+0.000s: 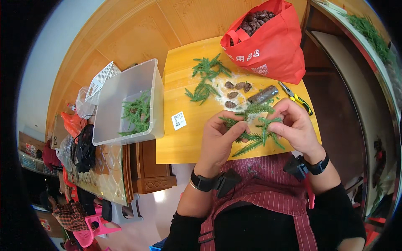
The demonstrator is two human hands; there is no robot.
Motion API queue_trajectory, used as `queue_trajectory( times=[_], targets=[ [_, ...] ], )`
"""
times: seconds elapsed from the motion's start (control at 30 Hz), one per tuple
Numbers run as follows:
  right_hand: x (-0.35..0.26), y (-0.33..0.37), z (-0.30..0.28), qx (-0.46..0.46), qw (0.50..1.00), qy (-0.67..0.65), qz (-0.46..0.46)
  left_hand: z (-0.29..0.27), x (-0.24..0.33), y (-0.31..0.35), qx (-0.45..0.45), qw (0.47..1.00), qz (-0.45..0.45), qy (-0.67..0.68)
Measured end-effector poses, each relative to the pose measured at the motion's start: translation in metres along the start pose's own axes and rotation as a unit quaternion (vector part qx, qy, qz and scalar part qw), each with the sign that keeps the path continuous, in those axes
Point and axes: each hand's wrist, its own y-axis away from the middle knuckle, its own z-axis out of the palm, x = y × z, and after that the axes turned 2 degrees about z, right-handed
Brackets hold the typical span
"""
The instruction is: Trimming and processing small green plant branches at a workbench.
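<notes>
Between my two hands, over the near edge of the yellow table, is a green artificial pine sprig with several needled tips. My left hand is closed on its left side, thumb against the fingers. On its right side my right hand pinches a tip between thumb and forefinger. Just beyond lies a dark roll, perhaps of wire. Several small brown pine cones rest on white powder. More green sprigs lie farther back on the table.
Yellow-and-black pliers lie at the table's right. A red bag full of pine cones stands at the back right. On the left, a clear plastic bin holds finished-looking green sprigs. A white label card lies near the bin.
</notes>
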Motion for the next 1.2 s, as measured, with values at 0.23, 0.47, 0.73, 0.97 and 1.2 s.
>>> queue_trajectory(
  times=[0.23,0.47,0.73,0.97,1.2],
  targets=[
    [0.005,-0.003,0.002,-0.006,1.0,-0.003,0.019,0.007,0.002,0.002,-0.003,0.998,-0.006,-0.062],
    [0.001,-0.008,0.01,0.006,0.998,-0.05,0.047,0.011,0.004,0.004,-0.029,0.992,0.008,-0.119],
    [0.001,-0.008,0.005,-0.064,0.979,-0.13,0.141,0.01,0.006,0.006,-0.043,0.992,-0.012,-0.121],
    [0.002,-0.008,0.001,-0.081,0.971,-0.147,0.17,0.013,0.005,0.005,-0.035,0.991,-0.005,-0.131],
    [0.008,-0.011,-0.002,-0.077,0.959,-0.182,0.202,0.01,-0.002,0.005,-0.051,0.99,0.045,-0.123]
  ],
)
